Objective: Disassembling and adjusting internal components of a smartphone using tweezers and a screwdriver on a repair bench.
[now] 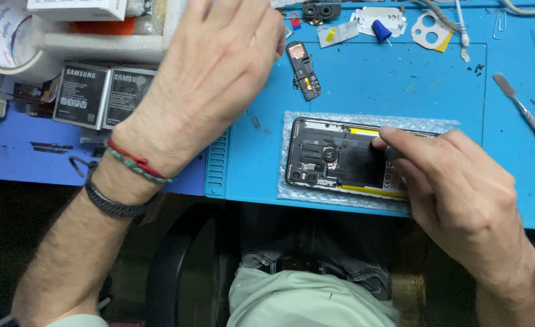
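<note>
The right hand (461, 188) lies over the right part of an opened phone (337, 158); its fingers are curled close together, thumb and forefinger pinched on a small dark tool (392, 152) whose tip I cannot make out, pressed against the phone's inner plate. The phone lies back-off and lengthwise, left to right, on a sheet of bubble wrap (291, 192); its camera end points left, clear of the hand, and a yellow strip shows along its far and near edges beside the fingers. The bubble wrap sits on a blue mat (364, 85) near the front edge of the worktop (13, 158).

The left hand (210, 72) is raised over the far left of the mat, well apart from the phone; seen from the back, its fingers are loosely spread and half open, and whether it has anything under them I cannot tell; cord bracelets (139, 165) ring the wrist.

Just right of that hand lies a small dark phone part (302, 69) with a ribbon; farther off, a blue pointed tip (381, 30) and a grey camera cover (428, 30). To the left of the hand, two flat batteries (104, 94) lie side by side; a roll of tape (4, 36) stands at the far left corner. At the right edge lies a metal spatula (525, 112).
</note>
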